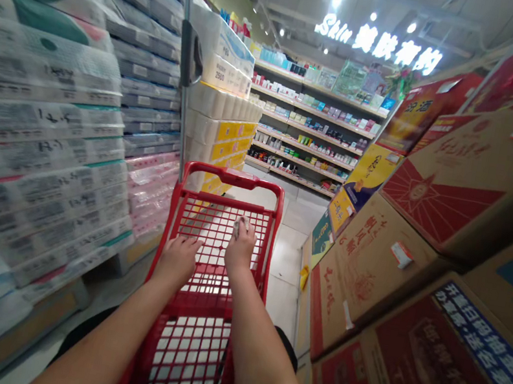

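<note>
A red plastic shopping basket (pixel 276 221) with a grid of square holes stands on the floor between my arms. Inside its outline, my right hand (pixel 240 251) pinches a crumpled whitish cloth or tissue (pixel 237 227); the exact kind is too small to tell. My left hand (pixel 179 259) lies over the basket's left side with its fingers stretched forward, holding nothing visible. Whether its fingertips press on the grid is hard to see. At the far end of the basket is a thick red handle bar (pixel 239 178).
Stacked paper packs (pixel 44 110) on pallets line the left side, with a metal pole (pixel 182 107) at their edge. Toilet roll packs (pixel 224 108) stand further on. Cardboard cartons (pixel 388 253) pile up at right. Pale tiled floor (pixel 294 244) leads to product shelves (pixel 317 123).
</note>
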{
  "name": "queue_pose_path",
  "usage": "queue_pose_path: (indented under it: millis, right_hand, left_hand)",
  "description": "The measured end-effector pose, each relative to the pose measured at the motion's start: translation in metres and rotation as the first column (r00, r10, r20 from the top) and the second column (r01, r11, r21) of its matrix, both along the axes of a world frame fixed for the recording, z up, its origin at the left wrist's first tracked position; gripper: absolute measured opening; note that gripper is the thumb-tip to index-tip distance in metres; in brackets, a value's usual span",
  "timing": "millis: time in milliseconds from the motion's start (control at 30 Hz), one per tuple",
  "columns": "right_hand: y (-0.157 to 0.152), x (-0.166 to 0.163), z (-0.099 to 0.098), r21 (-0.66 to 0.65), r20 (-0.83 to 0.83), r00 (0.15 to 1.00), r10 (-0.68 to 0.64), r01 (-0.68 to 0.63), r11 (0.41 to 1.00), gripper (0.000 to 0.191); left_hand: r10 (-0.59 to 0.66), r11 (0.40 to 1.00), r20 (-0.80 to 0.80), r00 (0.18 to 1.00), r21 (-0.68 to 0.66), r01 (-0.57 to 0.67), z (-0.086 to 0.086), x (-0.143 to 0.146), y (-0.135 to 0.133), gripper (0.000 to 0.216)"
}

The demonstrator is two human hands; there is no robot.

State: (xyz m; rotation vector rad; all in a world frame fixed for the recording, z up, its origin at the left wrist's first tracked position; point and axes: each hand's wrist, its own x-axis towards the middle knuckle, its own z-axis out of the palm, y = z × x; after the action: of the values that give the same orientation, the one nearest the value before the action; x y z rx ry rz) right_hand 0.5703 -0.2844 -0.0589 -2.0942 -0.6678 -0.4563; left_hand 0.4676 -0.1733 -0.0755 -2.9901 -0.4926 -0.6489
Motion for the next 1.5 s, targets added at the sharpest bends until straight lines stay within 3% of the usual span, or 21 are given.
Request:
queue_pose_path:
  millis: [67,167,300,433,567,700,867,967,1133,1300,1433,1500]
  right_hand:
    - [0.006,0.000,0.002,-0.039,0.004,1.000,0.028,-0.027,0.999,0.051]
    - [0.017,-0.001,0.003,-0.163,0.042,0.968,0.248,-0.238,0.957,0.051]
    - [0.029,-0.005,0.001,-0.120,0.037,0.990,0.139,-0.133,0.984,0.053]
    - [0.030,-0.007,0.000,-0.200,0.083,0.937,0.339,-0.318,0.927,0.042]
    - [0.017,-0.009,-0.001,-0.100,0.055,0.989,0.135,-0.130,0.987,0.038]
    - [0.000,-0.017,-0.005,-0.161,0.068,0.963,0.261,-0.248,0.955,0.044]
    - [-0.019,-0.031,-0.018,-0.022,-0.010,0.999,0.030,-0.030,0.999,0.042]
    - [-0.025,-0.038,-0.026,-0.042,-0.008,0.997,0.078,-0.078,0.996,0.048]
    - [-0.022,-0.040,-0.027,-0.042,-0.015,0.999,-0.031,0.030,0.999,0.046]
    - [-0.021,-0.036,-0.024,-0.045,0.018,0.988,0.151,-0.150,0.988,0.048]
    - [-0.026,-0.029,-0.023,0.006,-0.007,1.000,-0.004,0.004,1.000,0.041]
    - [-0.028,-0.027,-0.023,-0.029,-0.020,0.998,0.052,-0.053,0.998,0.044]
  left_hand:
    - [-0.008,1.000,0.010,1.000,0.004,0.008,0.001,-0.001,-0.001,0.044]
    - [-0.021,1.000,0.006,1.000,0.009,0.021,0.002,-0.003,-0.001,0.042]
    - [-0.027,1.000,0.021,0.999,0.012,0.026,0.001,-0.004,0.000,0.043]
    - [-0.014,1.000,0.007,1.000,0.003,0.014,0.001,-0.005,0.000,0.040]
    - [-0.031,0.999,0.033,0.999,-0.014,0.032,-0.001,-0.005,0.001,0.044]
    - [-0.049,0.999,0.040,0.998,-0.014,0.049,-0.002,-0.004,0.003,0.043]
    - [-0.034,0.999,0.021,0.999,-0.034,0.035,-0.003,-0.003,0.001,0.045]
    - [-0.028,0.998,0.007,1.000,-0.050,0.029,-0.004,-0.004,0.000,0.046]
    - [-0.027,0.998,0.013,1.000,-0.053,0.028,-0.008,-0.004,-0.001,0.047]
    - [-0.020,0.998,0.008,1.000,-0.058,0.020,-0.008,0.000,-0.002,0.046]
    - [-0.018,0.998,0.000,1.000,-0.057,0.018,-0.007,0.003,-0.004,0.047]
    - [-0.013,0.998,-0.001,1.000,-0.053,0.013,-0.007,0.003,-0.006,0.046]
